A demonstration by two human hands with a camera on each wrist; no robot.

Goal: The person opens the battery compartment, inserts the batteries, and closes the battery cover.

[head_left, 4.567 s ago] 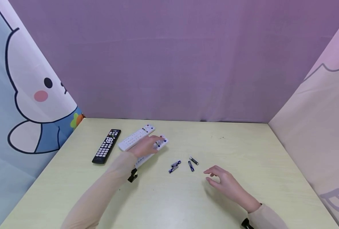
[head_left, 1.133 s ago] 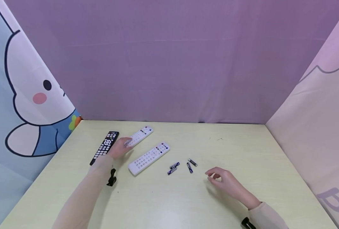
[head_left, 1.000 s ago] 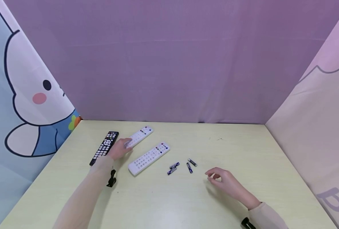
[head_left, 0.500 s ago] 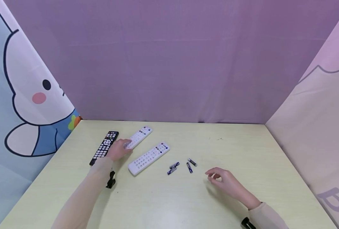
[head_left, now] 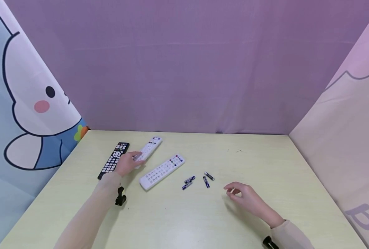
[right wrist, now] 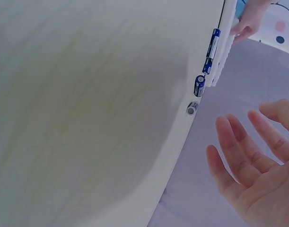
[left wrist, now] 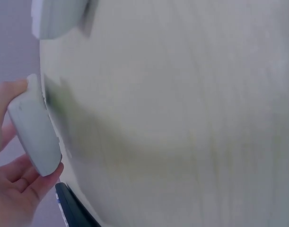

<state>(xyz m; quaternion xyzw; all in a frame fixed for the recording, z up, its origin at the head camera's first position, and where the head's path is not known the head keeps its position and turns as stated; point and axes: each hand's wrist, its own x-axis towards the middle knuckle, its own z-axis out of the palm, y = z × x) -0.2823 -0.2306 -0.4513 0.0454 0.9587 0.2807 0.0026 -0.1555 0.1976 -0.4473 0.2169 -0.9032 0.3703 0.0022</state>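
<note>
My left hand [head_left: 126,164] grips the near end of the farther white remote control [head_left: 149,148], thumb on one side and fingers on the other. The left wrist view shows that remote's end [left wrist: 35,127] between them. A second white remote control [head_left: 162,172] lies slanted to its right, buttons up. Just left of the hand is a black remote control [head_left: 113,160], partly covered by the hand and sleeve. My right hand [head_left: 245,199] hovers with loosely bent fingers, holding nothing. Nearest to it are several small blue and silver batteries [head_left: 206,182], lying in two pairs.
The pale wooden table [head_left: 265,166] ends at a purple curtain [head_left: 184,69] at the back. A printed cartoon cloth [head_left: 28,103] hangs on the left, and another pale cloth [head_left: 359,145] on the right.
My left hand has left the nearer white remote control, now lying closer to the front, and moved left onto the farther one. That remote has just turned slightly. The right hand stays nearly still.
</note>
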